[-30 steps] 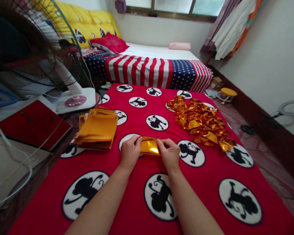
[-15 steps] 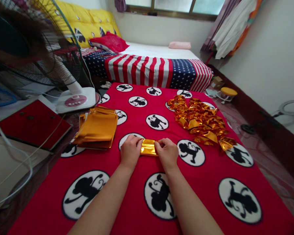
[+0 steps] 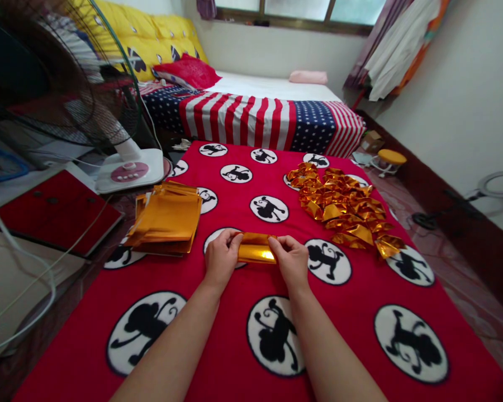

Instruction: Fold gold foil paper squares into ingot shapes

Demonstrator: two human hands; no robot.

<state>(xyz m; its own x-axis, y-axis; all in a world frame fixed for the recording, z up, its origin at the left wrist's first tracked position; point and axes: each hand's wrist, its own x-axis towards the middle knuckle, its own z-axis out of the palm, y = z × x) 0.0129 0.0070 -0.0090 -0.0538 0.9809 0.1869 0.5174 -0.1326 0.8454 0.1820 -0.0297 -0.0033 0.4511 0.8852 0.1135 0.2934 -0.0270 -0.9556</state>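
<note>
A shiny gold foil sheet (image 3: 255, 248), rolled or folded into a narrow strip, is held level above the red cloth with monkey patches (image 3: 218, 357). My left hand (image 3: 223, 258) pinches its left end between thumb and fingers. At the right end, my right hand (image 3: 291, 259) grips it in the same way. To the left of my hands lies a stack of flat gold sheets (image 3: 165, 218). Several folded gold foil pieces (image 3: 343, 204) form a pile on the right side of the cloth.
A fan (image 3: 129, 167) stands at the left beside a red-topped box (image 3: 52, 206). Behind the cloth is a bed with a striped cover (image 3: 243, 120). A yellow stool (image 3: 392, 157) and a ring-shaped stand (image 3: 501, 184) are at the right.
My hands have moved slightly apart, and more of the foil's length shows between them. Its surface now looks more rounded, with a raised upper flap. Both piles are unchanged.
</note>
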